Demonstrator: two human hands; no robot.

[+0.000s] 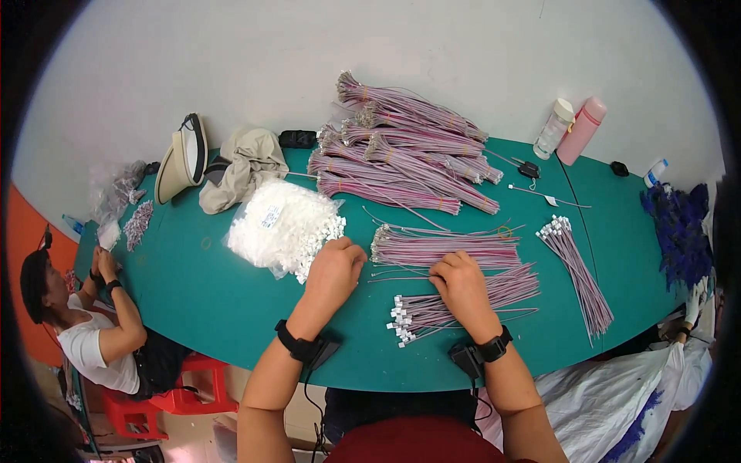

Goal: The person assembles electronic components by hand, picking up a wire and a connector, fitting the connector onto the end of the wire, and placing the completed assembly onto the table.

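Observation:
My left hand [335,270] is closed, its fingers curled at the edge of a pile of small white connector housings [305,261]. Whatever its fingertips hold is hidden. To the right, my right hand [465,289] pinches a thin wire [401,278] near the middle of the table. Just beyond it lies a loose bundle of pink and grey wires [448,248]. On the near side, partly under my right hand, is a group of wires with white connectors [421,316] on their left ends.
The connectors spill from a clear plastic bag [266,224]. Tied wire bundles [409,154] are heaped at the back of the green table [255,309]. More connector-ended wires [579,278] lie right. Two bottles [583,131] stand behind. A seated person [96,324] works at left.

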